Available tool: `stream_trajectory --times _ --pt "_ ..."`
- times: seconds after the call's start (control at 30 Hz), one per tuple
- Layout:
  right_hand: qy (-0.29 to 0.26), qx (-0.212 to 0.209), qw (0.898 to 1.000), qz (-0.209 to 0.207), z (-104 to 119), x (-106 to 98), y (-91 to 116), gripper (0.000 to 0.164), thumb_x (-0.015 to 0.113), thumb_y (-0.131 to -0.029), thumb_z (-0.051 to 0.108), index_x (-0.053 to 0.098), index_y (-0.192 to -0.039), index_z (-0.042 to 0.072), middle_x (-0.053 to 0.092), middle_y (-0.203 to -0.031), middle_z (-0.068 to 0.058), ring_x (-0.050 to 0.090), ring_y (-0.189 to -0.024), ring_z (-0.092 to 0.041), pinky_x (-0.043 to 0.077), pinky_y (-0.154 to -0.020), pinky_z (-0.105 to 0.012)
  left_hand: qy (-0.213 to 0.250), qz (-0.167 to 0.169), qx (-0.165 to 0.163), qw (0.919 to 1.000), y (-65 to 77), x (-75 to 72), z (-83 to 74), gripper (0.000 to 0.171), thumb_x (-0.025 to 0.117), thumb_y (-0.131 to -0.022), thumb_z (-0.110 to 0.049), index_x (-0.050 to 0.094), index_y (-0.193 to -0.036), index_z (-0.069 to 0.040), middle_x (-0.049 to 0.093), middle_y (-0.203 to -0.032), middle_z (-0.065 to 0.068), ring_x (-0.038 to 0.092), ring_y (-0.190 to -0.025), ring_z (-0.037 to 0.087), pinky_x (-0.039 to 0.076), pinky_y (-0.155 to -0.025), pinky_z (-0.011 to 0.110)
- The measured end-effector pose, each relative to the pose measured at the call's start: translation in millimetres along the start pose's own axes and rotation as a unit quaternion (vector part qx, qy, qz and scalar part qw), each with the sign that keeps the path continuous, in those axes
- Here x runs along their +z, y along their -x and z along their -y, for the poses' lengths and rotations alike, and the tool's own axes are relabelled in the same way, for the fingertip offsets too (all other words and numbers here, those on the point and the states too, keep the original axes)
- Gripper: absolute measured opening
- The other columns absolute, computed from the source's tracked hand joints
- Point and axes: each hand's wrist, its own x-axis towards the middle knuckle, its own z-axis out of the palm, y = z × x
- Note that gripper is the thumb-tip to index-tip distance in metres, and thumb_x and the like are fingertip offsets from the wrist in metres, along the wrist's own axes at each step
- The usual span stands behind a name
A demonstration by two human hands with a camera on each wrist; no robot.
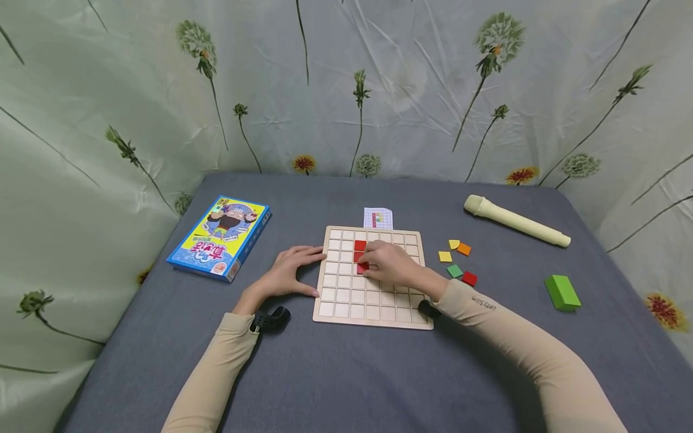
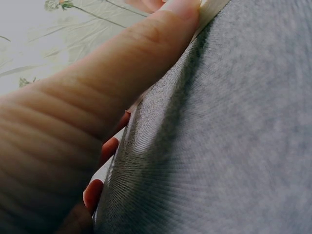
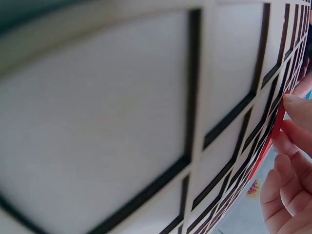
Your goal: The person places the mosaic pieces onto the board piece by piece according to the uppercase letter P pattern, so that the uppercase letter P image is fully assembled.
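Center frame, my right hand (image 1: 394, 263) pinches a red tile (image 1: 362, 268) that a slip could skew; my left hand (image 1: 288, 272), spread, touches the board (image 1: 373, 324)

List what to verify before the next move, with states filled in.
1. Board flat on the table: ok.
2. Left hand touching the board's left edge: ok.
3. Right hand pinching a red tile: ok.
4. That tile fully seated in its cell: cannot tell, fingers cover it.
5. Pattern card visible beyond the board: ok.
6. Loose tiles all placed: not ok, several lie right of the board.
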Motion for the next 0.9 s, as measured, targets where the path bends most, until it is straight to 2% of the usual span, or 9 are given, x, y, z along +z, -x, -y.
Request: stream_trajectory --times 0.47,0.67,0.9 --pt "0.001 -0.002 1.000 0.014 2.4 1.8 -5.5 0.016 0.073 -0.080 0.016 0.075 -0.094 0.009 0.066 -0.089 -0.004 0.059 -0.083 -0.016 0.050 -0.073 -0.029 -0.003 0.002 -0.002 1.0000 -0.5 0.2 0.7 0.084 0.082 -0.067 -0.042 0.047 -0.140 -0.017 0.040 -0.150 0.006 0.032 -0.136 0.031 0.020 -0.103 0.057" --pt "-0.008 -0.001 1.000 0.010 1.5 -2.8 -0.6 0.017 0.072 -0.081 0.017 0.075 -0.096 0.010 0.067 -0.092 -0.003 0.060 -0.085 -0.015 0.050 -0.074 -0.029 -0.001 0.004 -0.003 1.0000 -0.1 -0.2 0.2 0.084 0.082 -0.067 -0.042 0.047 -0.140 -0.017 0.040 -0.149 0.007 0.032 -0.136 0.032 0.020 -0.103 0.057" --pt "-0.009 0.003 1.000 -0.008 -6.3 -12.6 9.7 0.016 0.071 -0.081 0.014 0.075 -0.095 0.010 0.067 -0.091 -0.003 0.060 -0.083 -0.015 0.049 -0.069 -0.028 0.000 0.000 -0.002 1.0000 0.8 -0.2 0.2 0.085 0.082 -0.067 -0.042 0.047 -0.139 -0.017 0.041 -0.149 0.007 0.032 -0.136 0.033 0.020 -0.103 0.057"
